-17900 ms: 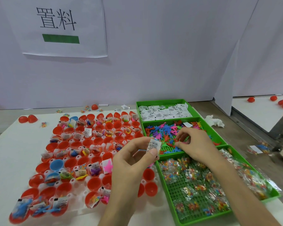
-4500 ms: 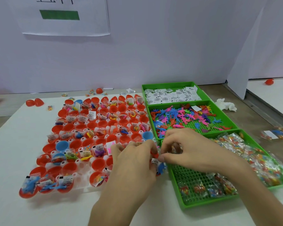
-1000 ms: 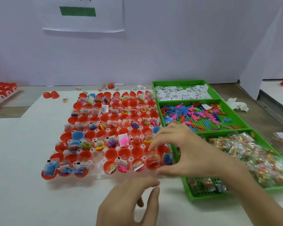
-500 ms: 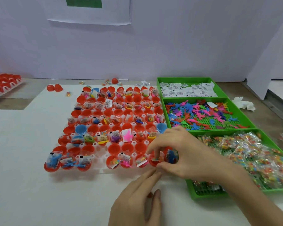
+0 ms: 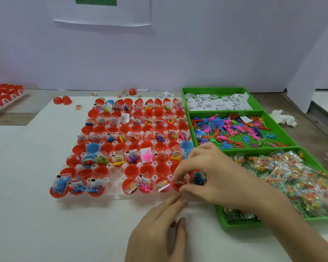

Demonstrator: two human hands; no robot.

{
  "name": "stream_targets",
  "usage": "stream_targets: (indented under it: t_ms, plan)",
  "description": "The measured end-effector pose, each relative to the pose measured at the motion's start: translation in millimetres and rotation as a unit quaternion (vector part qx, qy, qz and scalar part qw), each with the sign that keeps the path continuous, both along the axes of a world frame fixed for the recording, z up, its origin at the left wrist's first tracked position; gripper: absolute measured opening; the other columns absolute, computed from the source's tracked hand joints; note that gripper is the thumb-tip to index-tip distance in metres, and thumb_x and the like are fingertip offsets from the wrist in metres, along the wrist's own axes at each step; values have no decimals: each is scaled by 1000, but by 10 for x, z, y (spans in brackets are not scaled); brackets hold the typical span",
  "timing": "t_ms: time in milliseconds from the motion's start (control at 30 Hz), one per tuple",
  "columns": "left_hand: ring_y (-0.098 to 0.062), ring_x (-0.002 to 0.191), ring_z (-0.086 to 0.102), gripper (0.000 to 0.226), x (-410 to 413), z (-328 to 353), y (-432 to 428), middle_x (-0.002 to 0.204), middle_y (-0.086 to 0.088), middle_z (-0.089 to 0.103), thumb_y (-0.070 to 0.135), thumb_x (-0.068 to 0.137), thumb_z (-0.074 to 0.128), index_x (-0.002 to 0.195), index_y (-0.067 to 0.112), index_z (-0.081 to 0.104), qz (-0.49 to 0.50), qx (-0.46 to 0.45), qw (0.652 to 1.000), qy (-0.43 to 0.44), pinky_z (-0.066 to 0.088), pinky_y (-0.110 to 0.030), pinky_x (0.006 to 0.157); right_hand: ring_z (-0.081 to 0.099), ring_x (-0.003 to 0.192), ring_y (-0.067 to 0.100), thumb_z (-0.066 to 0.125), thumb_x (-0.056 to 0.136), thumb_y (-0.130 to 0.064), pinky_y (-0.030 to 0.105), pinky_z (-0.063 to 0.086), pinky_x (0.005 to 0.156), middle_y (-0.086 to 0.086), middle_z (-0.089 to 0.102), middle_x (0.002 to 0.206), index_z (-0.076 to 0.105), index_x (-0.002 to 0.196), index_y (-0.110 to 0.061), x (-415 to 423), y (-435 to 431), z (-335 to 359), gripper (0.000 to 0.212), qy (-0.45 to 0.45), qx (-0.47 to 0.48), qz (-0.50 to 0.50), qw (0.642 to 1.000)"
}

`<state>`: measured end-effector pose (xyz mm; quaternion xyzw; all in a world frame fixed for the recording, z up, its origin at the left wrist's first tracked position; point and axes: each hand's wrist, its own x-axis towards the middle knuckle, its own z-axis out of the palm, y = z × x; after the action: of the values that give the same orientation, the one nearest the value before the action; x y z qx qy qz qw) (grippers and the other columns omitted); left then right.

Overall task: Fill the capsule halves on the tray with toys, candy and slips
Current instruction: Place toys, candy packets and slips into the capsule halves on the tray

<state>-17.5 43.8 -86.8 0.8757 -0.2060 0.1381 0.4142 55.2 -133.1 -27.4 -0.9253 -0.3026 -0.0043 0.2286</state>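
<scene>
- The right hand [image 5: 214,173] is curling over the near right corner of the white tray [image 5: 116,195]. Its thumb and fingertips are closing round a red capsule half [image 5: 176,185] in the nearest row. The fingers are hiding whether anything is being pinched inside it.
- The left hand [image 5: 159,229] is lying relaxed on the table [image 5: 45,224] at 7 o'clock from the right hand, fingers loosely extended and holding nothing. Its index tip is just reaching the tray's near edge below that same half.
- The tray's rows are running from 9 to 3 o'clock, and several empty red halves [image 5: 146,169] are sitting in the second row, near, at 10 o'clock from the right hand.
- The supplies are lying the opposite way from that hand: candy bags [image 5: 292,176] just beside it at 3 o'clock, toys [image 5: 235,129] at 1 o'clock, and slips [image 5: 216,104] farthest off at 12 o'clock.
- By my judgement, the right hand is sitting nearer every bin, so it is looking better placed to fetch. The free left hand is looking better placed to steady the tray or serve the leftward halves.
</scene>
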Motion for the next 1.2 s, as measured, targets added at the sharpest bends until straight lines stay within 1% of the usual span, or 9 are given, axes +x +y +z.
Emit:
stream_targets:
  t_ms: [100,200,300,567,700,833,1000,1100,1200]
  plan:
    - [3,67,65,33,-2,0,-2,111,17,71,31,75,53,97,26,77,1,8,1000,-9,53,-13,58,54,94,1,77,83,-35,24,27,100,-21,65,90,74,90,-34,-3,20,5,7,6,6,16,1000]
    - [1,64,66,31,-8,-7,-3,107,15,72,31,75,52,92,25,78,3,12,1000,-23,53,-13,55,54,94,-1,78,83,-32,30,31,95,-21,63,91,75,88,-34,-4,38,15,6,2,13,17,1000]
    - [0,58,63,30,-14,-7,-5,107,15,72,29,74,53,89,25,78,5,12,999,-33,51,-13,53,55,93,1,77,83,-31,33,31,98,-19,68,89,74,93,-32,2,35,19,11,-4,1,12,1000]
    - [-2,59,64,28,-5,-35,1,108,16,71,29,74,53,90,28,76,-1,28,998,-49,52,-16,53,51,94,0,78,81,-35,27,29,96,-19,62,93,70,101,-36,-19,52,10,22,-5,-21,14,1000]
    - [-4,59,64,26,5,-52,0,107,16,72,29,73,55,93,35,69,-1,21,998,-62,53,-16,54,50,94,3,79,78,-40,28,30,94,-19,60,95,70,103,-38,-32,41,24,26,-3,-20,19,1000]
    - [-3,59,64,26,21,-95,5,104,16,73,29,73,55,89,29,76,-4,38,997,-61,52,-16,54,48,95,3,79,78,-44,26,29,95,-20,58,96,70,105,-38,-27,23,24,30,0,-22,24,999]
    - [0,62,62,27,37,-150,1,102,22,71,30,70,55,88,32,75,-4,35,997,-69,51,-14,59,46,94,2,79,76,-50,19,24,95,-20,52,96,68,108,-41,-20,6,22,35,-4,-18,27,999]
    - [3,64,62,26,38,-165,-8,100,23,71,32,70,53,84,33,75,-12,35,998,-54,50,-11,61,45,99,1,80,73,-55,17,22,95,-21,47,99,66,110,-43,-33,-37,86,42,1,-9,13,1000]
    - [6,64,63,20,58,-152,-2,98,22,72,36,70,56,78,35,74,-38,45,998,-36,50,-8,62,41,110,-6,81,70,-58,14,24,96,-27,47,107,62,114,-47,-36,-156,241,50,19,21,-30,999]
